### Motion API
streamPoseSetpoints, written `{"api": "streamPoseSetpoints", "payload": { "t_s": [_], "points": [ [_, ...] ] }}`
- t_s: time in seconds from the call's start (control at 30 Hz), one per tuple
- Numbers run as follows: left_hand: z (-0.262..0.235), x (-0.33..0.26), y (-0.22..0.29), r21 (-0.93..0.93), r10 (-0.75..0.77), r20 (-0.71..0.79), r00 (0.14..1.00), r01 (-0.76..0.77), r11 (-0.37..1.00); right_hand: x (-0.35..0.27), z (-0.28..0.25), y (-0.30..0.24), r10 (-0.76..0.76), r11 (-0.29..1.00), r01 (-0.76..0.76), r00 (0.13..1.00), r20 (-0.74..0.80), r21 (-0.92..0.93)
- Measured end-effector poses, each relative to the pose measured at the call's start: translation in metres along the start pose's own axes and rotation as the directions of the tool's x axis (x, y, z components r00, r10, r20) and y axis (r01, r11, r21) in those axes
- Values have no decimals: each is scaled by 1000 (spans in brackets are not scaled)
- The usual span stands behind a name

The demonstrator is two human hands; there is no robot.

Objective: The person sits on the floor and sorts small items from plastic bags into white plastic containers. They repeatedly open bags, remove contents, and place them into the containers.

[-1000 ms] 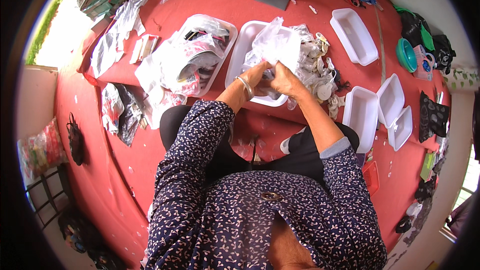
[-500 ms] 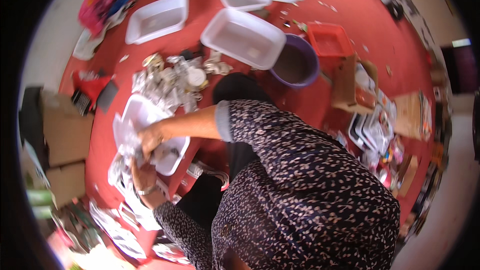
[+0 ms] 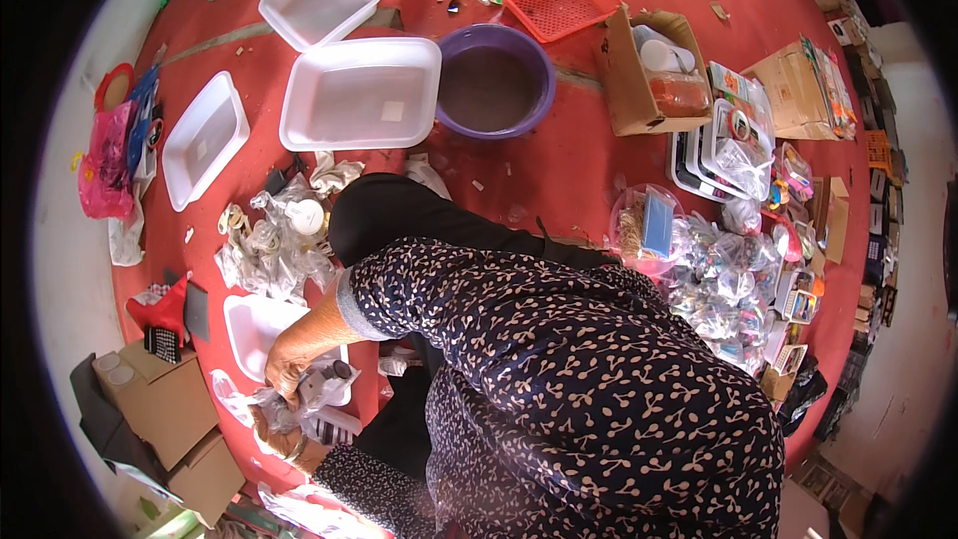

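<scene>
Both hands at 8 o'clock: right hand and left hand closed on crinkly clear plastic bag, over white tray.

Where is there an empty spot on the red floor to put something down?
Bare red floor lies between the purple basin, the cardboard box and the dark trouser leg. It is crowded by both hands: the right hand and left hand work among clear plastic bags beside a small white tray.
</scene>
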State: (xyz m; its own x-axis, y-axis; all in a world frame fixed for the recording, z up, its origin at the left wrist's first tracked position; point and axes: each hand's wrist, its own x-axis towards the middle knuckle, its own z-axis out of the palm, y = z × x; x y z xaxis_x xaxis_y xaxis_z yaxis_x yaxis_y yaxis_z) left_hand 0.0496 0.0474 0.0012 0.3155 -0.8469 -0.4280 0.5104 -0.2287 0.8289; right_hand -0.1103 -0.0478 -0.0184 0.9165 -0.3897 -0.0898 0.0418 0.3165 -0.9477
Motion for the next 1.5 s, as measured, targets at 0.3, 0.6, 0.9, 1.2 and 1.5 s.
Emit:
{"api": "streamPoseSetpoints", "payload": {
  "t_s": [0.3, 0.6, 0.9, 1.2, 1.5],
  "points": [
    [69, 2, -12, 696, 360, 218, 907, -403, 595, -19, -22, 5, -1, 1000, -2, 994, -108, -30],
    [88, 21, -11, 829, 461, 496, 736, -560, 1, -17, -43, 11, -21, 999, 13, 984, -177, -47],
    [50, 36, 18, 695, 482, 718, 502, -554, -459, -3, -52, 23, -18, 997, 7, 990, -139, -83],
    [47, 31, -8, 465, 499, 35, 866, -457, 758, 13, -61, 1, 107, 984, -159, 885, -453, -78],
    [65, 10, -16, 838, 537, 53, 842, -330, 434, 2, -35, -41, 268, 947, -205, 930, -252, 248]
  ]
}}
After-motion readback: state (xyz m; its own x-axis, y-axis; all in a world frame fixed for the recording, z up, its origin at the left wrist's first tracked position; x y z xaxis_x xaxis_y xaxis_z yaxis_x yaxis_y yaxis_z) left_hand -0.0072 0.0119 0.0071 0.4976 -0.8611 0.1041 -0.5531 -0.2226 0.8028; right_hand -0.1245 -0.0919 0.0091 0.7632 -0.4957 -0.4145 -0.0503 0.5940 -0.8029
